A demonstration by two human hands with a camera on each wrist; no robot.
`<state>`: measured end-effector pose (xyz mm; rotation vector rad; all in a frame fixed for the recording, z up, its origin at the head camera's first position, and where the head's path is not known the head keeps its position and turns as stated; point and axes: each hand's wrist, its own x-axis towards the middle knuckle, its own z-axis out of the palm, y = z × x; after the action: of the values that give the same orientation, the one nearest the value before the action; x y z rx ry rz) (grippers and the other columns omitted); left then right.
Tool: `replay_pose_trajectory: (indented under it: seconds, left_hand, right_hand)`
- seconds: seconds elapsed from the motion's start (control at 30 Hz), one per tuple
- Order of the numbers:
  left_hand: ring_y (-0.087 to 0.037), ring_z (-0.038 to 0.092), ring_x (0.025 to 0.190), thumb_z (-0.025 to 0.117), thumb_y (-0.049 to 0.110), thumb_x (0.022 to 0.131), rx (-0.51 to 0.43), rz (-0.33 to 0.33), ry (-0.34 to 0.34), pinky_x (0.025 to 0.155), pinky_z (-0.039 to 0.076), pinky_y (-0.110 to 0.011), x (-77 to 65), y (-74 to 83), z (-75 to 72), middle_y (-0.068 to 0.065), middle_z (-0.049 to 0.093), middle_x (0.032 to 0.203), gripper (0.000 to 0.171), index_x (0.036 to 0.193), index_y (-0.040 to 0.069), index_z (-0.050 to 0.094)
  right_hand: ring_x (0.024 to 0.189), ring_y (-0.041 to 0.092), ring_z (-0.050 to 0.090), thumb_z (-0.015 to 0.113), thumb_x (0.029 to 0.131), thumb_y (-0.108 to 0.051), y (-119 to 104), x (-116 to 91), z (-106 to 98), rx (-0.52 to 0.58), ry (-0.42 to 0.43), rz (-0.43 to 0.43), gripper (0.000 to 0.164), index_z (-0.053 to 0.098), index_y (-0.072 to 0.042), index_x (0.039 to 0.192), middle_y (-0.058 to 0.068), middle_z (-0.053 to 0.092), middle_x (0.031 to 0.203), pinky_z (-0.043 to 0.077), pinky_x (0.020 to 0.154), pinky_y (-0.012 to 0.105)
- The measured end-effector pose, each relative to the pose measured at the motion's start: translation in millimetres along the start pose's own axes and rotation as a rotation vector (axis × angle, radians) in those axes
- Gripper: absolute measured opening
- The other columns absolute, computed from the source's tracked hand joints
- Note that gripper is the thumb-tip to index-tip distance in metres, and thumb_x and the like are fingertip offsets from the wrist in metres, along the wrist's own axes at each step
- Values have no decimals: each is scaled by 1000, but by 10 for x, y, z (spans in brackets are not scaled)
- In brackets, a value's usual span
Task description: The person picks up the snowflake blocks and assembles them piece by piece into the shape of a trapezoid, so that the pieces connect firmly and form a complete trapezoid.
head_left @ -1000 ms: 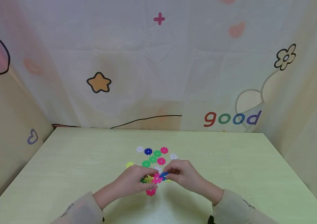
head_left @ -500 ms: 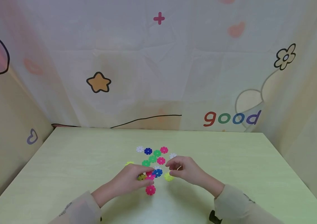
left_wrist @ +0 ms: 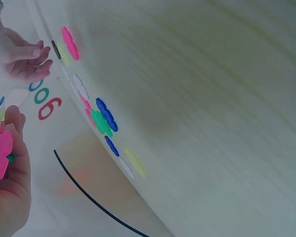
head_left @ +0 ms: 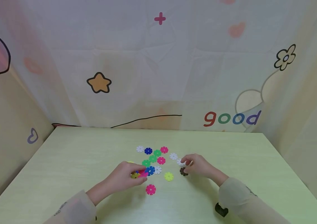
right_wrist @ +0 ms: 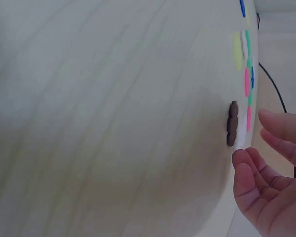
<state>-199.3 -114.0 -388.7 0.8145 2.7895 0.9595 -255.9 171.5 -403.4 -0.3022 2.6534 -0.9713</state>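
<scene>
My left hand (head_left: 119, 178) grips a cluster of joined plastic snowflake discs between thumb and fingers. A blue disc (head_left: 150, 170) sticks out at the cluster's right end, and a pink disc (left_wrist: 0, 157) faces the left wrist camera. Part of the cluster is hidden by the fingers. Over to the right, my right hand (head_left: 200, 165) hovers with bent fingers and nothing between them. Its fingertips are close to a brown disc (head_left: 183, 171) and a white disc (head_left: 179, 162). In the right wrist view, the brown disc (right_wrist: 232, 124) lies flat, just beyond the fingertips.
Loose discs lie on the pale table (head_left: 77, 158): a yellow one (head_left: 168, 176), a pink one (head_left: 150, 189) nearest me, a white one (head_left: 158, 170), and several green, pink, white and dark blue ones farther back. A printed cloth (head_left: 136, 62) hangs behind the table.
My right hand has let go of the blue disc and moved right, to beside the brown disc. The left hand has drawn the cluster leftward, the blue disc now attached to it.
</scene>
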Motion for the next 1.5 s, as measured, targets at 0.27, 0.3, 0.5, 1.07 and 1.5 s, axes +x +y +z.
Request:
replay_pose_trajectory:
  seconds: [0.27, 0.3, 0.5, 1.07, 1.5]
  left_hand:
    - [-12, 59, 82, 66, 30, 77, -2, -10, 9, 58, 44, -13, 0, -9, 2, -3, 67, 99, 33, 106, 12, 65]
    - [-12, 59, 83, 66, 30, 77, -3, -13, 8, 58, 44, -13, 1, -11, 2, -3, 67, 99, 33, 106, 12, 65]
    - [-12, 60, 84, 65, 33, 78, -9, -18, 7, 60, 45, -13, 5, -20, -1, -2, 67, 100, 35, 106, 13, 65]
    - [-4, 53, 72, 62, 36, 80, -39, -9, 29, 59, 46, -16, 8, -37, -14, 5, 66, 95, 44, 121, 21, 56]
    - [-4, 50, 64, 56, 41, 83, -100, -20, 41, 52, 43, -19, 45, -11, -22, 9, 64, 92, 48, 128, 29, 46]
  right_hand:
    - [76, 18, 46, 70, 72, -4, 105, 49, 32, -53, -10, 29, 22, 63, -10, 92, 4, 53, 80, 42, 66, 28]
    - [76, 17, 46, 70, 72, -4, 115, 56, 39, -56, -14, 30, 21, 63, -11, 91, 4, 53, 79, 41, 65, 27]
    - [74, 17, 44, 71, 71, -3, 139, 63, 63, -74, -19, 27, 19, 63, -11, 87, 3, 50, 74, 37, 63, 27]
    - [71, 16, 45, 64, 73, 6, 149, -1, 54, -14, 60, -38, 18, 53, -7, 77, 2, 50, 73, 39, 61, 25]
    - [73, 15, 52, 63, 78, 0, -44, -122, 33, 177, 94, -142, 12, 59, -5, 88, 5, 59, 82, 49, 65, 24]
